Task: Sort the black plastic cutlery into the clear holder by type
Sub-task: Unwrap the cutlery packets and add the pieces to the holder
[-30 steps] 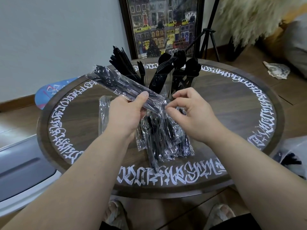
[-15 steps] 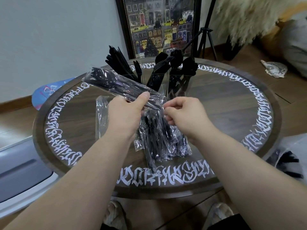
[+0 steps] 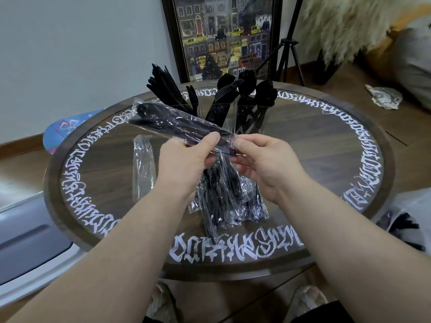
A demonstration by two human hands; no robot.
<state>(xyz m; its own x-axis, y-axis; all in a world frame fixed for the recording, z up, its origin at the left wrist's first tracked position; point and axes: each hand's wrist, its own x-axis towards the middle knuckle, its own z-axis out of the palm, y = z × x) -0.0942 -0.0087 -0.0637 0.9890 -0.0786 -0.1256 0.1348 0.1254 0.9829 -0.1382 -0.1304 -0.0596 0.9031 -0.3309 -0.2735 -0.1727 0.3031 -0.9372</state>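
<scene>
Packet [image 3: 177,125] of black cutlery in clear film, held above the round table [image 3: 314,141], between the person and the clear holder [image 3: 233,110]. Left hand [image 3: 184,164] grips the packet at its near end, thumb on top and fingers curled beneath. Right hand [image 3: 263,164] pinches the film's end flap just beside the left thumb.

Handling, as judged: contents light and stiff; thin plastic tines could snap if bent. Film is soft, crinkly, glossy, likely slippery; it should tear best at the end seam where the right hand now pinches. Hold the cutlery through the film, not the loose film alone.

Holder: transparent, hard-walled, dividers faint. It carries 3 visible groups: knives [image 3: 163,87] fanned to the left, forks [image 3: 224,89] in the middle, spoons [image 3: 263,94] to the right, all handles down.

Further wrapped packets [image 3: 224,201] lie heaped on the table beneath the hands. 1 empty-looking film sleeve [image 3: 143,169] lies flat to the left. Table surface is dark wood grain with a painted white script band round the rim.
</scene>
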